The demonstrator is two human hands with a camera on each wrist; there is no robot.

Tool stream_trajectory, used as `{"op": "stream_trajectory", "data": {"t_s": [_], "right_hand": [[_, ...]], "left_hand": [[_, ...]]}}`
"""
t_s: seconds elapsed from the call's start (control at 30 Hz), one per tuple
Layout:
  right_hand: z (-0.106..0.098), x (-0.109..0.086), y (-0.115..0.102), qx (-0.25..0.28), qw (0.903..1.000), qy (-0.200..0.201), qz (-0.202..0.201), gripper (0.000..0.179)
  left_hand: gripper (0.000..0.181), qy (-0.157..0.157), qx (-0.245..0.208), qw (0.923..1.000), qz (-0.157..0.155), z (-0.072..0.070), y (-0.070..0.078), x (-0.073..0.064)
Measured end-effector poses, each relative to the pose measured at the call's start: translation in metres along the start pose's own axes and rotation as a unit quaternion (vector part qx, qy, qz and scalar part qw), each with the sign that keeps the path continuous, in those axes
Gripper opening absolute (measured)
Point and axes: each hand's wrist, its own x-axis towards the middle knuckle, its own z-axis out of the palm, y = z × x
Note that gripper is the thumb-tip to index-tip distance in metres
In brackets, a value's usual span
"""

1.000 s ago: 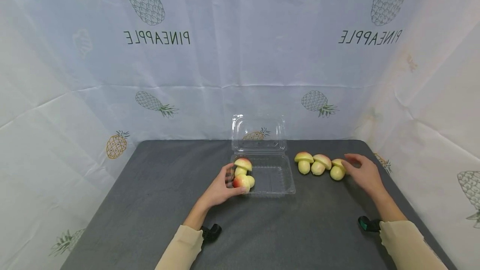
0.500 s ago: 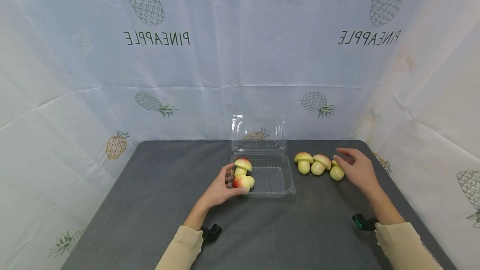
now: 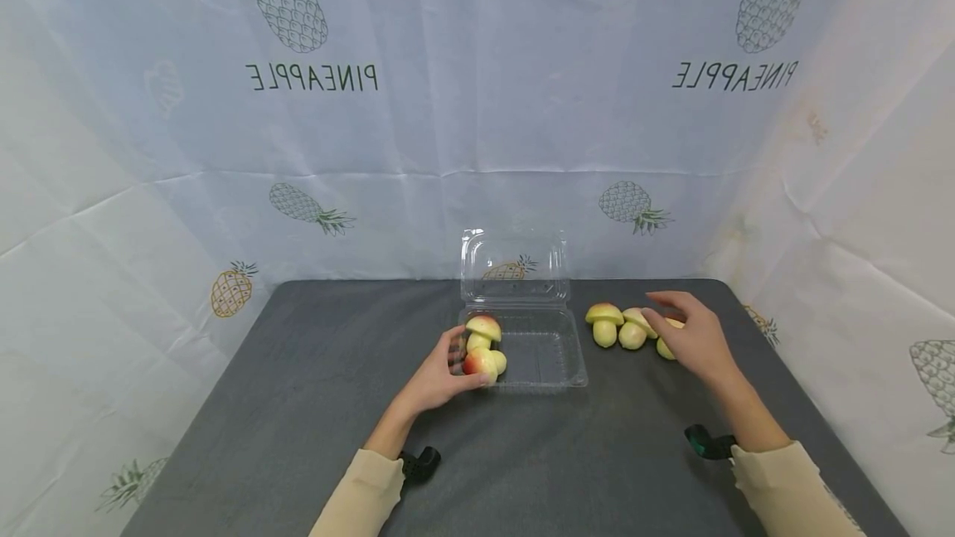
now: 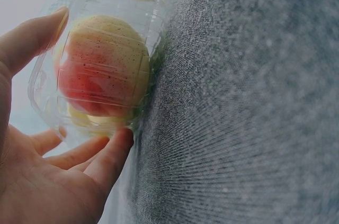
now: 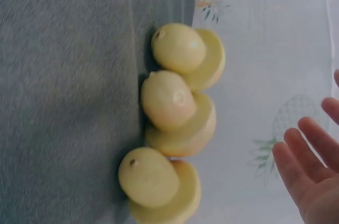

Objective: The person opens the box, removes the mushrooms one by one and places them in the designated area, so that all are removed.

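Note:
A clear plastic clamshell box [image 3: 540, 359] stands with its lid raised, and two toy mushrooms with yellow and red caps lie at its left side, the rear one [image 3: 483, 327] and the front one [image 3: 480, 361]. My left hand [image 3: 434, 373] holds the box's front left corner, thumb at the front and fingers along the left wall; a red-flushed cap [image 4: 103, 68] shows through the plastic. Right of the box is a row of three mushrooms: the left [image 3: 604, 324], middle [image 3: 632, 333] and right one [image 3: 666, 348]. My right hand [image 3: 695, 340], fingers extended, hovers above the right one, partly hiding it.
The dark grey table [image 3: 313, 404] backs onto a white cloth [image 3: 515, 123] printed with pineapples. The box's upright lid [image 3: 515, 263] stands near the table's back edge. Each wrist wears a black camera mount, like the right one [image 3: 709, 442].
My right hand has moved left from the right mushroom's side to above it, covering its cap and nearing the middle one. The left hand, box and mushrooms have stayed put.

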Motion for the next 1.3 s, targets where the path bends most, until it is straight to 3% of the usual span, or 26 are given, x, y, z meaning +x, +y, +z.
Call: {"op": "stream_trajectory", "data": {"t_s": [1.3], "right_hand": [[0.041, 0.011, -0.050, 0.085, 0.9955, -0.030, -0.027, 0.040]], "left_hand": [[0.098, -0.003, -0.009, 1.0000, 0.002, 0.001, 0.000, 0.000]]}}
